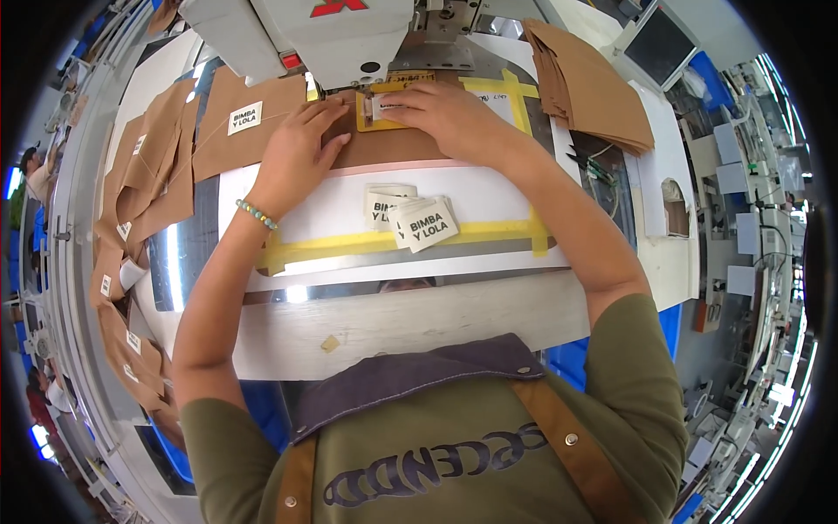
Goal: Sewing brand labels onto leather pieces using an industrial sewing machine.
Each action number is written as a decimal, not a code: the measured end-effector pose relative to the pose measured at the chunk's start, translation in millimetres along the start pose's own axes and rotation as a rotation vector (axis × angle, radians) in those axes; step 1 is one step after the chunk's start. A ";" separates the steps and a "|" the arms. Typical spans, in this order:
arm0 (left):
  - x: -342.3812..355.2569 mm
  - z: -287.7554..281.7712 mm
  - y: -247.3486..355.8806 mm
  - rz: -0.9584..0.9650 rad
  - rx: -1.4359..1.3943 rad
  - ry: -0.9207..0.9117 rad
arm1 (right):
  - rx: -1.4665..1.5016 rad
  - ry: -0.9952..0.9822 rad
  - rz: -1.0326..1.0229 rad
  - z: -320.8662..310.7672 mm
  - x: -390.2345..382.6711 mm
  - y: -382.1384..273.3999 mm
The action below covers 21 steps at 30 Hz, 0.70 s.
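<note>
Under the white sewing machine head (323, 39) lies a brown fabric piece (384, 150). My left hand (298, 153) rests on its left part, fingers stretched forward and thumb apart. A yellow frame-shaped template (367, 113) sits on the fabric, with a white label (387, 102) in its opening. My right hand (458, 124) reaches in from the right, its extended fingertips on the label and the frame's edge; its thumb is hidden. Nearer to me, several loose white labels (431, 224) lie in a small overlapping pile on the white, yellow-taped board (323, 205).
Brown pieces with labels sewn on, such as one piece (214, 144), trail off the table's left side, joined by threads. A stack of brown pieces (589, 87) lies at the far right. Beyond it stands a screen (661, 48). A small scrap (330, 344) lies near the table's front edge.
</note>
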<state>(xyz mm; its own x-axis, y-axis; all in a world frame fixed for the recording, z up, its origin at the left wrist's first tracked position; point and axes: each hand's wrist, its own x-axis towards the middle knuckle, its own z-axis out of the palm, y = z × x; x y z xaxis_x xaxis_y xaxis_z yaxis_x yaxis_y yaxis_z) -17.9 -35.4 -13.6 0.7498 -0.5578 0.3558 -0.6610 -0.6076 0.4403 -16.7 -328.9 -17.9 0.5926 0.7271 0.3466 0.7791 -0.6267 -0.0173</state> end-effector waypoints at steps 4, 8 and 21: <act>-2.7 -0.9 -3.8 0.054 0.098 -0.007 | 0.001 -0.037 0.032 -2.3 2.5 -2.4; 0.7 -4.0 -1.2 0.057 0.118 -0.041 | 0.017 -0.049 0.056 0.1 4.8 -5.5; -6.3 -10.2 -1.5 0.064 0.116 -0.036 | 0.088 -0.059 0.135 2.0 4.9 -7.4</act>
<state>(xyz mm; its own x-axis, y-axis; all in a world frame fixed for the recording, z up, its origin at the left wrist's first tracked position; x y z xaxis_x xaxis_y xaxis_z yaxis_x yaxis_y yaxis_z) -21.3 -25.2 -8.1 0.7058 -0.6161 0.3496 -0.7080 -0.6304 0.3185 -19.2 -320.2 -17.9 0.7021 0.6549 0.2797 0.7050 -0.6946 -0.1433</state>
